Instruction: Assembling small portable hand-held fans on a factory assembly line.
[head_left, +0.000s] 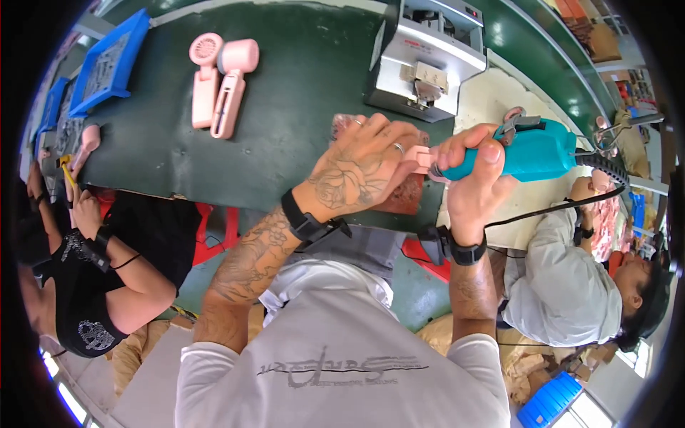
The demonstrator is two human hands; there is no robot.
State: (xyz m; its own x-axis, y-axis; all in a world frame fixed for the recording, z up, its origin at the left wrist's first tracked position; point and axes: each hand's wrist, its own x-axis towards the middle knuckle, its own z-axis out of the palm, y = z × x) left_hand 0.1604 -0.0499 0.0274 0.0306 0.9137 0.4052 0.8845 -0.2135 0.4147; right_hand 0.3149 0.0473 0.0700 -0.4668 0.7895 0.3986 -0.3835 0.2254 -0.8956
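Observation:
My left hand [367, 167] is closed on a pink plastic piece [422, 158], whose colour matches the fans on the bench; my fingers cover most of it. In my right hand [474, 171] is a teal electric screwdriver [548, 151], lying almost level with its tip end toward the pink piece. Whether the tip touches a screw is hidden by my fingers. Both hands are above a reddish-brown pad [405, 200] at the near edge of the bench. Two pink handheld fans [205, 93] lie side by side farther off to the left.
A silver machine [428, 60] stands beyond my hands. The screwdriver's black cord [535, 214] loops at right, near a metal stand [628, 127]. Blue trays [110, 64] sit at far left. Co-workers sit on either side; the left one's hand [87, 214] is near another pink fan [87, 143].

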